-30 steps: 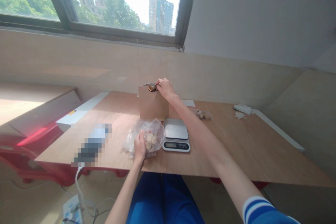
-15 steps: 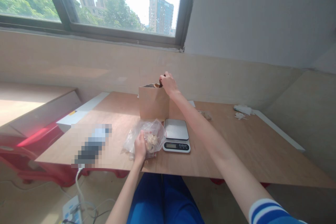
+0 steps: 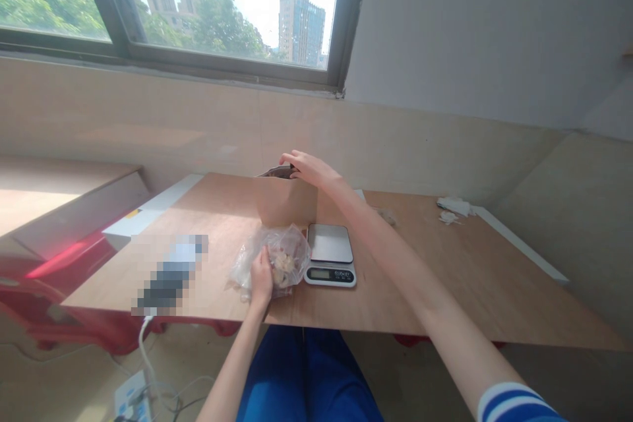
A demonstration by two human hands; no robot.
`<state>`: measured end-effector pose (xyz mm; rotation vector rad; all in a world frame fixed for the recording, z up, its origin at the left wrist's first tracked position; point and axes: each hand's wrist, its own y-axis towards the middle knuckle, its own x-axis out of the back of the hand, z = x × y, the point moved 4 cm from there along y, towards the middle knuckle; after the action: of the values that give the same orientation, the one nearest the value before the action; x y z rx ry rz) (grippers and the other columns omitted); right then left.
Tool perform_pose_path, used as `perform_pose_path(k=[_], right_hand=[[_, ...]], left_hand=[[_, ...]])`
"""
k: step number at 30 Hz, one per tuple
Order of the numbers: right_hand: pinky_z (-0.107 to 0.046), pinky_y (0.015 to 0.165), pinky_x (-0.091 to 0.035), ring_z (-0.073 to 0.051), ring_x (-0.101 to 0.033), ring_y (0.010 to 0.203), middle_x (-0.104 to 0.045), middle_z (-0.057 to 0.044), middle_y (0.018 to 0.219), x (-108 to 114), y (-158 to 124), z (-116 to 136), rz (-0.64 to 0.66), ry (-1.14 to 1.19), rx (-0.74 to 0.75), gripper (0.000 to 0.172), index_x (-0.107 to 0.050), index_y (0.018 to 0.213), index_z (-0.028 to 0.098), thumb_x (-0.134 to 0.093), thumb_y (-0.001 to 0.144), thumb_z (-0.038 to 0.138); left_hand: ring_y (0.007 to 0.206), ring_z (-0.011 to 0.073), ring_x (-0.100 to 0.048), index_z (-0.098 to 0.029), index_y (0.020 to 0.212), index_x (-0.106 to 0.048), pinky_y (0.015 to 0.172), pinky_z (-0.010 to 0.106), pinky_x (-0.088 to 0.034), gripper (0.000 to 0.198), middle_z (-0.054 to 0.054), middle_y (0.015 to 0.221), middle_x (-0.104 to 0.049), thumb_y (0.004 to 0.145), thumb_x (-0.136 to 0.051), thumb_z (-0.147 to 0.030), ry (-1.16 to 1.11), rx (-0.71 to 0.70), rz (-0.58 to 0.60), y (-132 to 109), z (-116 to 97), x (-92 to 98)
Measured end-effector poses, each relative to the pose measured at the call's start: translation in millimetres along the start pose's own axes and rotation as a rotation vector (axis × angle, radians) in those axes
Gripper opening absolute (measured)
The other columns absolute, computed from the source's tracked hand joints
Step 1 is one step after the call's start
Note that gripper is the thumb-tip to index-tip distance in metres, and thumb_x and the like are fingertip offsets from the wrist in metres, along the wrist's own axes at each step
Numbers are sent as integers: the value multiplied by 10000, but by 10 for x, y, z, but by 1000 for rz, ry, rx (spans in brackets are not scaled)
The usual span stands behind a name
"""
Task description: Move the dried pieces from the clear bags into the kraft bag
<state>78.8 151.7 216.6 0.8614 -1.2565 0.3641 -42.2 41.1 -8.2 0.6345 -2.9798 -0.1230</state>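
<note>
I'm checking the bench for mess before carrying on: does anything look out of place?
Yes: pale scraps lie loose on the plywood tabletop, right of the scale, beside a crumpled white wad, well apart from the clear plastic bag.

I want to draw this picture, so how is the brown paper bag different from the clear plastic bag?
The brown paper bag stands upright, while the clear plastic bag lies crumpled. Pale lumps show through the plastic bag, but the paper bag hides what is inside. The right hand is at the paper bag's top edge, and the left hand is on the plastic bag. Both bags rest on the wooden table.
</note>
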Motion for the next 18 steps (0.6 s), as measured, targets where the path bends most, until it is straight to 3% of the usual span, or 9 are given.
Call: perform_pose_path(k=[5, 10, 14, 16, 18], right_hand=[[-265, 782, -399, -177, -524, 937, -550, -62, 1023, 2, -28, 30, -55, 27, 9, 388, -508, 1069, 157, -649, 715, 83], [-315, 879, -384, -200, -482, 1050, -517, -72, 1089, 87, -98, 50, -173, 62, -15, 393, -499, 1084, 177, -662, 726, 195], [-276, 836, -408, -160, -516, 985, -527, -68, 1057, 202, -281, 71, -340, 280, -117, 207, -538, 1008, 161, -527, 806, 205], [-248, 747, -435, -130, -555, 845, -568, -43, 955, 186, -411, 97, -297, 442, -168, 180, -569, 938, 163, -429, 836, 211], [-230, 666, -442, -116, -569, 723, -603, -12, 828, 47, -544, 184, -52, 586, -160, 233, -605, 888, 174, -380, 829, 195]], left_hand=[[761, 237, -590, -167, 680, -561, 749, 364, -452, 460, 87, 725, -625, 785, -337, -554, 8, 2, 5, 16, 33, -1], [841, 248, -593, -151, 748, -588, 802, 377, -444, 480, 110, 823, -646, 789, -338, -559, -14, -7, 6, 23, 39, -7], [845, 261, -603, -135, 783, -617, 774, 377, -467, 533, 114, 798, -653, 779, -349, -595, -56, 18, 14, 12, 34, -12], [852, 263, -608, -134, 798, -630, 768, 377, -478, 533, 110, 792, -658, 778, -362, -595, -76, 32, 11, 8, 39, -12], [887, 258, -608, -137, 826, -640, 798, 373, -479, 507, 103, 818, -665, 783, -384, -573, -83, 36, -9, 10, 48, -7]])
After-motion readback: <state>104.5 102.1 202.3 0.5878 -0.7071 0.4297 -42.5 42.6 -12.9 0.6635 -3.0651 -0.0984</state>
